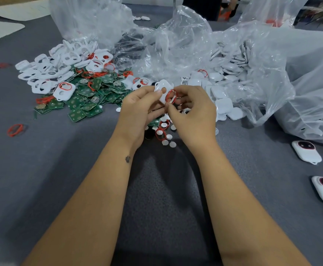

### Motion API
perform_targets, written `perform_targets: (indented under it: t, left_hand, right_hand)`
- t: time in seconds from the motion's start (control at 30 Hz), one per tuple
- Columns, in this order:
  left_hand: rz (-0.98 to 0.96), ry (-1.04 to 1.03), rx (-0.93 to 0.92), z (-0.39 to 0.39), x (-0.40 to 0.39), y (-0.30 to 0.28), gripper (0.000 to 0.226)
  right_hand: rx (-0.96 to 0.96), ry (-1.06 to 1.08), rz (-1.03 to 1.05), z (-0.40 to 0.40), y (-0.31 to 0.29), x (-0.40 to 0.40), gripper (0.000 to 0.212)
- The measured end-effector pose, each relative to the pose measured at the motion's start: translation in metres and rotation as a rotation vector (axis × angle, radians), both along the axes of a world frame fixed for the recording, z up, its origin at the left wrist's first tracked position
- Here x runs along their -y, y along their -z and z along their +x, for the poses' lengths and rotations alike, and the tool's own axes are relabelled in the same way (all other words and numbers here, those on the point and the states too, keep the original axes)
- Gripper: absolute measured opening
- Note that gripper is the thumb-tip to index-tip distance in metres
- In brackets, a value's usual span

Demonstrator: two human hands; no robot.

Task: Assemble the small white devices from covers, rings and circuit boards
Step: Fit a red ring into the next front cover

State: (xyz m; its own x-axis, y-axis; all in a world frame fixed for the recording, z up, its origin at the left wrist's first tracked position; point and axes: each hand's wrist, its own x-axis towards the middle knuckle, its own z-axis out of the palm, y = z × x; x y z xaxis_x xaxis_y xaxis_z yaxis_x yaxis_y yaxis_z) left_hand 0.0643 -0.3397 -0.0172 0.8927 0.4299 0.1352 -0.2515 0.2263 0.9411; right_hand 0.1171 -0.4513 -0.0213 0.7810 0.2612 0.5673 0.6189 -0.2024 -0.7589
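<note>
Grey felt covers the surface where we work. Our left hand (141, 104) pinches a white cover (163, 90) upright between both grips, its long axis running up and away. Our right hand (192, 110), the nearer one, pinches a red ring (171, 96) against the cover's right side, over its round opening. Left of our grips lie green circuit boards (85, 104); right, finished devices (306, 153).

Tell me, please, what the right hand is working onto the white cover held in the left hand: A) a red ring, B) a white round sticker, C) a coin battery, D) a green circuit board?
A: the right hand pinches a red ring against the white cover that the left hand holds.
</note>
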Motion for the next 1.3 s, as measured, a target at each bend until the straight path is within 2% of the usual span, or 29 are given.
perform_targets:
  t: [0.13,0.23,0.37,0.67,0.8,1.07,1.3]
  left_hand:
    - [0.023,0.013,0.005,0.0006,-0.0017,0.0007,0.037]
    - [0.072,0.018,0.010,0.0005,-0.0005,0.0017,0.015]
    - [0.112,0.015,0.018,-0.0006,0.0002,0.0044,0.023]
    - [0.067,0.083,-0.029,-0.0022,-0.0020,0.0029,0.020]
    - [0.065,0.117,-0.048,-0.0037,-0.0033,0.0008,0.020]
    - [0.002,0.132,-0.073,-0.0039,-0.0049,-0.0009,0.019]
    - [0.003,0.147,-0.082,-0.0039,-0.0076,-0.0019,0.015]
  right_hand:
    - [-0.004,0.002,-0.007,0.0006,0.0003,0.0001,0.024]
    - [-0.011,0.006,-0.006,0.0018,0.0001,-0.0001,0.023]
    - [-0.027,-0.007,0.003,0.0032,0.0006,0.0011,0.023]
    - [0.040,-0.022,-0.023,0.0011,0.0008,0.0044,0.015]
    - [-0.046,-0.040,0.035,0.0003,-0.0023,0.0064,0.015]
    - [-0.200,-0.102,0.100,0.0010,-0.0016,0.0059,0.020]
    - [-0.217,-0.147,0.130,-0.0012,-0.0005,0.0048,0.037]
